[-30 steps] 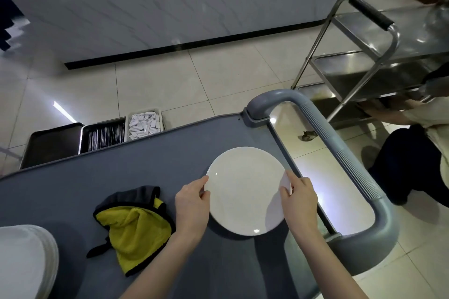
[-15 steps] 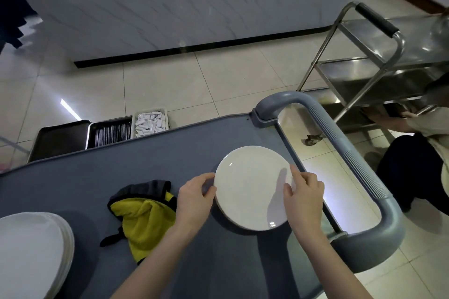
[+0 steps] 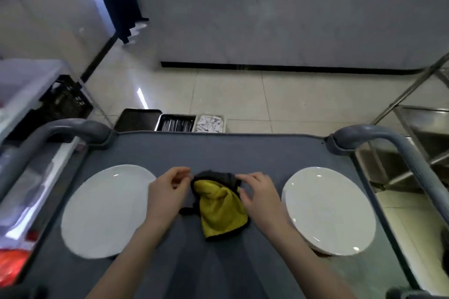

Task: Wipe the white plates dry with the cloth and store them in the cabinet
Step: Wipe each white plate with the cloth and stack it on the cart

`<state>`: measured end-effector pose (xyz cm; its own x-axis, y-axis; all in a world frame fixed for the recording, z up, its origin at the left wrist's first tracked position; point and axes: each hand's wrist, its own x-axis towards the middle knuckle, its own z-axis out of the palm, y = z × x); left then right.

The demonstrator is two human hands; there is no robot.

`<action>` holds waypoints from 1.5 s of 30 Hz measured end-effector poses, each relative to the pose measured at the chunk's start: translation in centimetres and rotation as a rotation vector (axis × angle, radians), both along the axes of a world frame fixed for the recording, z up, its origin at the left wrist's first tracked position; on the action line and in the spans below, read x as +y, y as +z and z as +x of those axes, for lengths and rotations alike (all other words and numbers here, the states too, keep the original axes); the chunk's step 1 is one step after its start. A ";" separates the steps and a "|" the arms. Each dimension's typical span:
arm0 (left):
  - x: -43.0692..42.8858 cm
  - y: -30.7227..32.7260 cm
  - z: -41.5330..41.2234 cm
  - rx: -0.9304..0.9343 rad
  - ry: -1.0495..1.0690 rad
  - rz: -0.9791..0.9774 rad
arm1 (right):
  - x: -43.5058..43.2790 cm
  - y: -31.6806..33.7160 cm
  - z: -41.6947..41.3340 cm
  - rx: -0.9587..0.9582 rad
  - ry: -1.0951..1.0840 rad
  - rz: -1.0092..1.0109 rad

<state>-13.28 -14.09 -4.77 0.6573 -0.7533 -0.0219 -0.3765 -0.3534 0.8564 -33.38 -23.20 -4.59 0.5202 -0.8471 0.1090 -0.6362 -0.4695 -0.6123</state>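
Centre frame, a person's left hand (image 3: 167, 195) and right hand (image 3: 261, 195) flank the soft, light yellow cloth (image 3: 222, 209) on the grey cart (image 3: 243, 153). The left fingers curl at its dark hem, though blur hides any pinch. The right fingers spread over its edge. The left plate (image 3: 104, 211) and right plate (image 3: 329, 211) look slick and breakable, best gripped by their rims.

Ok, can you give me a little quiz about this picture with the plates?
1. True or false: the yellow cloth lies between the left plate and the right plate.
2. The cart top is: A grey, B red, C green?
3. Fill in: the left hand and the right hand are both at the far edge of the ____.
Key: 1 true; 2 A; 3 cloth.
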 end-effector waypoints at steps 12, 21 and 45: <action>12.7 -0.4 11.5 -0.219 0.282 0.203 | 5.5 -0.6 14.0 0.063 0.296 0.195; 16.3 -1.3 13.9 -0.042 0.301 0.224 | 7.3 -1.7 16.7 0.081 0.202 0.284; 14.2 -0.3 13.3 0.270 0.342 -0.089 | 7.0 -0.2 14.2 -0.383 0.026 0.687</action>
<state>0.02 0.11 -5.10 0.8487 -0.5001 -0.1719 -0.0091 -0.3388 0.9408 -19.19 -16.22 -4.74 0.5727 -0.7779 -0.2587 -0.3159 0.0818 -0.9452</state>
